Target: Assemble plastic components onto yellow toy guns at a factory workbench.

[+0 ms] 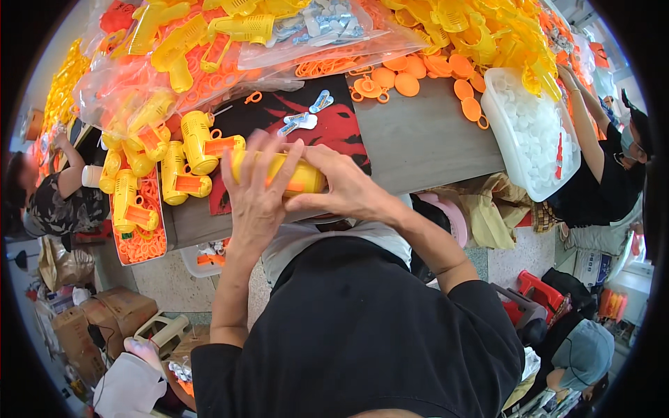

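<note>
My right hand (343,182) is closed around the end of a yellow plastic toy body (305,175) with an orange part along its lower side. Across its other end lies my left hand (255,191), fingers stretched out and spread, the tips smeared by motion. Both are held above the near edge of the worktable. To the left stand several yellow toy gun bodies (198,143) with orange parts fitted. Beyond my hands, small blue and white pieces (298,123) lie on a black and red mat (334,139).
Orange round caps (406,83) lie on the grey table (425,139). A white tub (491,104) of translucent pieces stands right; a box of orange parts (145,244) sits left. Yellow shells (460,21) and plastic bags pile up at the back. Other people work at both sides.
</note>
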The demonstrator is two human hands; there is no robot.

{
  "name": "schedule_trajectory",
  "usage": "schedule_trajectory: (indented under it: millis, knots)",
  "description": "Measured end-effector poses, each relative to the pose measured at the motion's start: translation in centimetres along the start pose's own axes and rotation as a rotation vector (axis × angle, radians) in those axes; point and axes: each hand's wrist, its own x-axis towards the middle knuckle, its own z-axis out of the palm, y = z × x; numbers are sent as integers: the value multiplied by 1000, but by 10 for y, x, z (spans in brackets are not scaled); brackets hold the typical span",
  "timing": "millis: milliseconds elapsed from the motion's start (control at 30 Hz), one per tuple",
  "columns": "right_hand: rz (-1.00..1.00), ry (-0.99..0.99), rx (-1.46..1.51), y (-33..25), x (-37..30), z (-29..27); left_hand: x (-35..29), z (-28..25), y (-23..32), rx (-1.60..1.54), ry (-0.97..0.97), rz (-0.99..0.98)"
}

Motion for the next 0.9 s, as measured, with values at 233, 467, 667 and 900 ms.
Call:
schedule_trajectory:
  millis: [233,467,667,900]
  knots:
    - [317,797,-1075,134,8,-120,-20,31,-16,-1068,171,-554]
    - [274,648,-968,140,7,-129,-20,36,-22,-932,77,-517]
    - [19,291,-15,19,6,-60,6,42,-8,-970,74,-415]
    - [-108,124,-380,6,-9,-19,13,62,-3,-812,146,-264]
